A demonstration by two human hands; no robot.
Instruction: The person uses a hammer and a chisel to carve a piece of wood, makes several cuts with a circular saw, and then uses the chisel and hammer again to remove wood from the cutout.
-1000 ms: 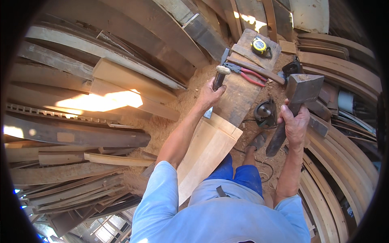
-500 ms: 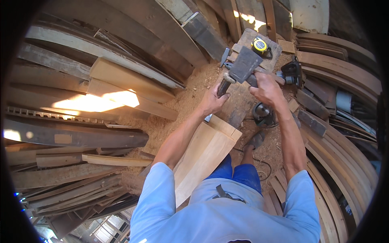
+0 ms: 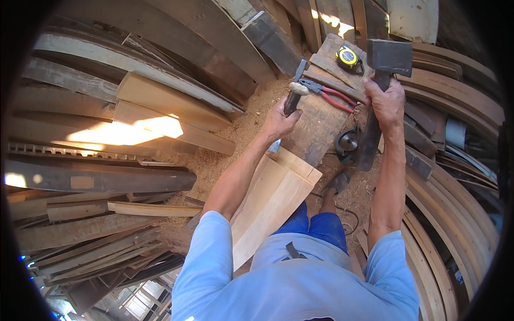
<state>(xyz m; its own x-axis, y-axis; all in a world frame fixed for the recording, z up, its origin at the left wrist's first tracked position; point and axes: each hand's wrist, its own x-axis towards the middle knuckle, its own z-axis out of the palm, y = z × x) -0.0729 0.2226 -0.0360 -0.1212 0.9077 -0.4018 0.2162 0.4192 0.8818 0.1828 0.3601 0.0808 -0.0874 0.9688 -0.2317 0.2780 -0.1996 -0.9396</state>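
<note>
My left hand (image 3: 279,122) is wrapped round the dark handle of a chisel (image 3: 297,90), whose struck end is pale and worn. Below the fist its blade meets the far end of a light wooden board (image 3: 276,200) with a step cut across it. My right hand (image 3: 386,101) grips a dark mallet (image 3: 390,58) by its handle, close under the block-shaped head. The mallet is raised to the right of the chisel, apart from it. Pliers (image 3: 338,100) with red grips lie on the worn wooden bench (image 3: 313,131) between my hands.
A yellow and black tape measure (image 3: 349,58) sits at the bench's far end. A round metal power tool (image 3: 348,142) rests right of the bench. Curved planks (image 3: 444,214) are stacked on the right, more boards (image 3: 96,182) on the left. Sawdust (image 3: 251,115) covers the floor.
My right hand has swung the mallet up and right, away from the chisel's end, uncovering the pliers. My left hand with the chisel has shifted only slightly.
</note>
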